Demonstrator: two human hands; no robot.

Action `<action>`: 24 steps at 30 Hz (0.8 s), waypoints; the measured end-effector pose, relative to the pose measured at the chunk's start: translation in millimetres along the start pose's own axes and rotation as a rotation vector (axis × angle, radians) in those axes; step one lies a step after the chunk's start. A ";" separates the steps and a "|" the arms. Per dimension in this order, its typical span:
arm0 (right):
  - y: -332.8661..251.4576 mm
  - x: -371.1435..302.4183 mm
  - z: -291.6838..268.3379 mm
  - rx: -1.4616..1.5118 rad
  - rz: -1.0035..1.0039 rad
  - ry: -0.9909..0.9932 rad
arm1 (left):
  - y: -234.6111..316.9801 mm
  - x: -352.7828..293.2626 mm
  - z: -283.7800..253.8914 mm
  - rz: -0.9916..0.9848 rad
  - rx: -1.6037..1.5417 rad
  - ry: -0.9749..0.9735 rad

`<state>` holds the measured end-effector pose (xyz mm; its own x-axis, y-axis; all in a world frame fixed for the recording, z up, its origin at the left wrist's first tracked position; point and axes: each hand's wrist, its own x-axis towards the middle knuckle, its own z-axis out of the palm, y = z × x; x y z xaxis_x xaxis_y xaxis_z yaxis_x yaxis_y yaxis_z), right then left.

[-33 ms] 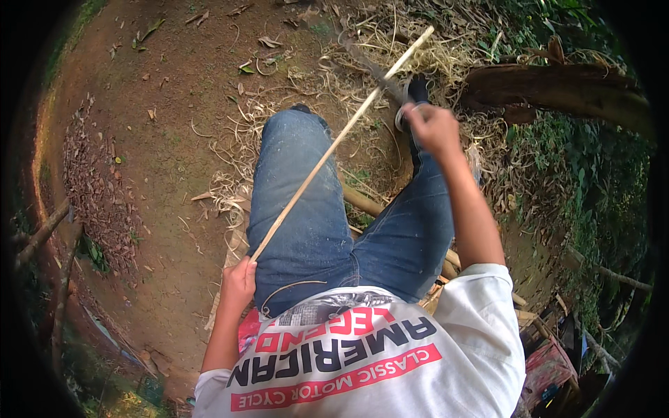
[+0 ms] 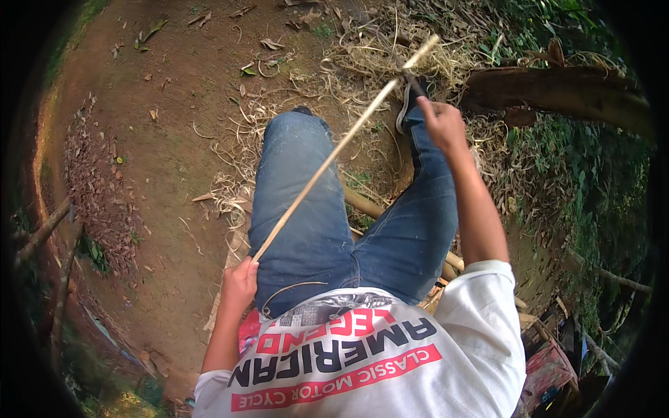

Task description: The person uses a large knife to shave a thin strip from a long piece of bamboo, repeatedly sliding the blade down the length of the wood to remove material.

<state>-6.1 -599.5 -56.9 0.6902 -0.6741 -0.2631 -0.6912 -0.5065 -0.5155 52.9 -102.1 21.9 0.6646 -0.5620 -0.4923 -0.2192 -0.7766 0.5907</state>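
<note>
A long, thin, pale stick, which looks like bamboo or peeled wood [image 2: 327, 165], slants across my left thigh toward the far right. My left hand [image 2: 239, 280] is closed around its near end beside my hip. Out past my right knee, my right hand [image 2: 444, 127] grips a knife [image 2: 416, 86] by its dark handle. The blade crosses the stick close to its far end; it is blurred, and I cannot tell whether it touches.
Curly pale shavings [image 2: 233, 195] litter the brown dirt around my legs. A thick brown log [image 2: 550, 90] lies at the far right, beside green plants [image 2: 592, 181]. Cut bamboo pieces [image 2: 362, 202] lie under my legs. Branches [image 2: 45, 233] stand at the left edge.
My right hand has shifted slightly right and away with the knife, whose blade now crosses nearer the stick's far end. That end has dipped a little to the right. My left hand stays put.
</note>
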 end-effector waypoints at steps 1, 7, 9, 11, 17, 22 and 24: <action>10.4 9.7 -8.3 -0.052 0.081 -0.044 | 0.8 1.1 -1.0 0.003 0.011 -0.008; -36.5 -20.7 -3.2 -0.011 -0.180 -0.099 | 3.8 -1.3 5.3 -0.040 0.029 0.002; -29.9 -13.9 -1.5 -0.199 -0.204 -0.213 | 2.7 -3.3 2.6 -0.052 0.026 -0.008; -12.3 4.6 -9.0 -0.220 -0.116 -0.185 | 7.1 -5.6 -0.8 -0.061 0.016 -0.013; 2.4 12.4 -21.1 -0.082 0.046 0.043 | 7.4 3.8 -2.4 -0.036 0.023 -0.042; 10.7 13.6 -39.5 -0.430 -0.235 -0.046 | 2.5 2.1 0.1 -0.005 -0.018 -0.019; 28.7 28.5 -55.9 -0.280 0.096 0.075 | 3.5 2.0 -2.6 0.006 -0.012 -0.016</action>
<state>-18.3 -663.3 -33.6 0.6086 -0.7584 -0.2335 -0.7917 -0.5604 -0.2433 55.4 -105.2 24.6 0.6515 -0.5712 -0.4993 -0.2145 -0.7700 0.6010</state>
